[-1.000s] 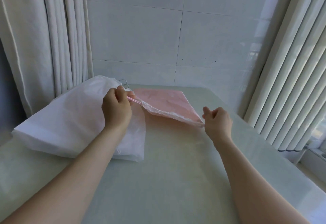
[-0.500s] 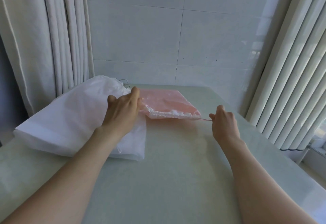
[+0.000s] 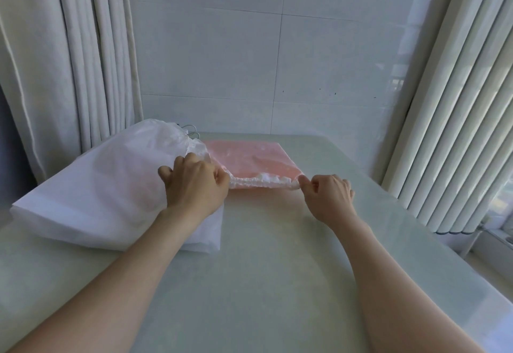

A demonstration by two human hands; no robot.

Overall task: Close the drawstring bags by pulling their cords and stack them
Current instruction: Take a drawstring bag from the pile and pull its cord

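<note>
A pink drawstring bag (image 3: 249, 158) lies flat on the pale green table (image 3: 277, 269), its near edge gathered into a white ruffle (image 3: 263, 182). My left hand (image 3: 194, 183) pinches the ruffle's left end, its wrist lying over a stack of white bags (image 3: 91, 194). At the ruffle's right end my right hand (image 3: 327, 194) pinches the gathered edge with thumb and curled fingers. The cord itself is hidden by both hands.
The white bags fill the table's left side, with thin cords (image 3: 190, 130) showing at their far end. Curtains (image 3: 83, 61) hang at the left, vertical blinds (image 3: 458, 102) at the right, and a tiled wall (image 3: 277, 61) stands behind.
My right hand moved back left from the stretched cord to the bag's right end. The left hand curled onto the left end. The ruffle stays gathered.
</note>
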